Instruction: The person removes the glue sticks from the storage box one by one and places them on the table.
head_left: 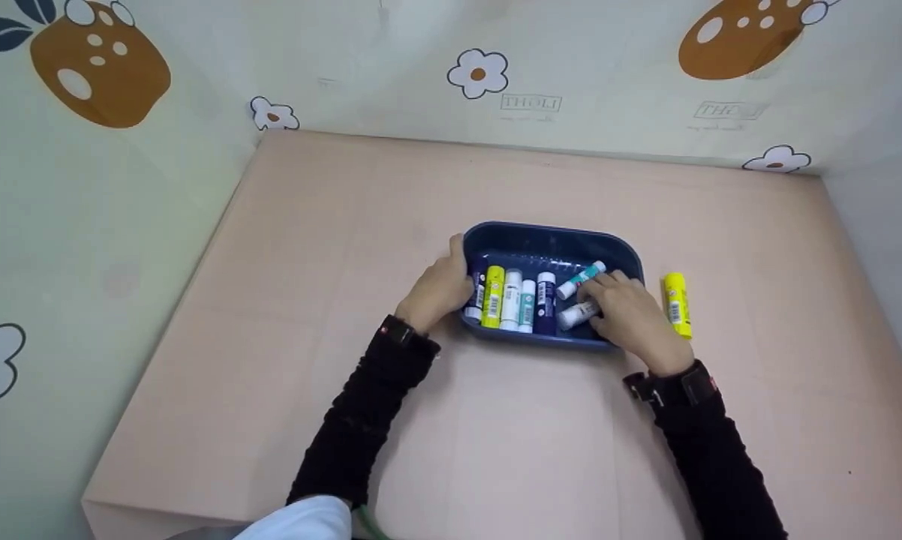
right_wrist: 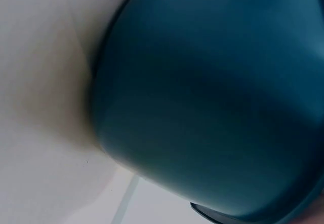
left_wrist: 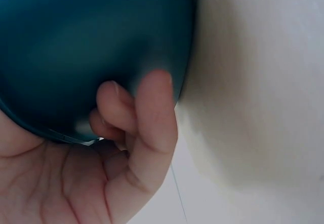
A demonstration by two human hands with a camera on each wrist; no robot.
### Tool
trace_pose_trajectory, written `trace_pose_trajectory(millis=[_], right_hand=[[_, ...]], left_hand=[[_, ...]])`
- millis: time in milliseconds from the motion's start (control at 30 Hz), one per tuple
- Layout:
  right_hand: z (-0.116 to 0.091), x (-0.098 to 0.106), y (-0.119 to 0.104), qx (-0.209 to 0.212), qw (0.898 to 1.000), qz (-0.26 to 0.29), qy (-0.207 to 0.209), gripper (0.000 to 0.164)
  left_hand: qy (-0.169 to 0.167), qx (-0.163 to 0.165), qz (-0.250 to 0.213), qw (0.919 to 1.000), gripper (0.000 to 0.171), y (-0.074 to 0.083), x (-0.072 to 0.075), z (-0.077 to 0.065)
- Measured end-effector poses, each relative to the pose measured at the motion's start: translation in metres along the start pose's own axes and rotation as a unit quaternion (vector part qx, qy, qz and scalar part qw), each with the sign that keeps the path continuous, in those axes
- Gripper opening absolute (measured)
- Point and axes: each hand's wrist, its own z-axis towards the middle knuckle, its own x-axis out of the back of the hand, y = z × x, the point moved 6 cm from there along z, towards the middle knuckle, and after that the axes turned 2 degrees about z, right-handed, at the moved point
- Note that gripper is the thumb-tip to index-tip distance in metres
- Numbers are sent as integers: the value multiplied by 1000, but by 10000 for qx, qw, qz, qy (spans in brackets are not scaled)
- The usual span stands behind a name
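Black sleeves come up from the near edge of the table [head_left: 271,315], one to each hand. Left hand [head_left: 440,289] grips the left end of the dark blue tray [head_left: 548,238], fingers curled against the outer wall and thumb up on the rim. Right hand [head_left: 631,315] reaches over the tray's right end with its fingers on a white glue stick [head_left: 575,315]; can't really tell if it's pinching it or just touching.

Counting the sticks: five stand side by side in a row on the left of the tray, one teal-and-white stick [head_left: 582,279] lies slanted above the white one, so seven inside. One more yellow stick [head_left: 676,304] lies on the table just right of the tray, apart from it.

Left wrist view shows those curled fingers [left_wrist: 154,107] pressed on the tray's wall, which the head view hides. Right wrist view is basically all blue tray wall [right_wrist: 212,97].

Tray sits about mid-table. Peach tabletop, cloth walls with flower and brown-fruit prints around three sides.
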Motion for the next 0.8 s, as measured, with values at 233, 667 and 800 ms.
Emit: trace_pose_trajectory(millis=[233, 667, 800], right_hand=[[0, -1, 0, -74, 9998, -146, -101, 28], [1, 3, 2, -185, 9997, 57, 144, 29], [-2, 9, 1, -225, 9985, 331, 363, 29]], left_hand=[[-7, -66, -15, 10000, 68, 1, 0, -1], [-38, -17, 49, 10000, 69, 2, 0, 0], [-83, 29, 73, 9999, 70, 1, -1, 0]])
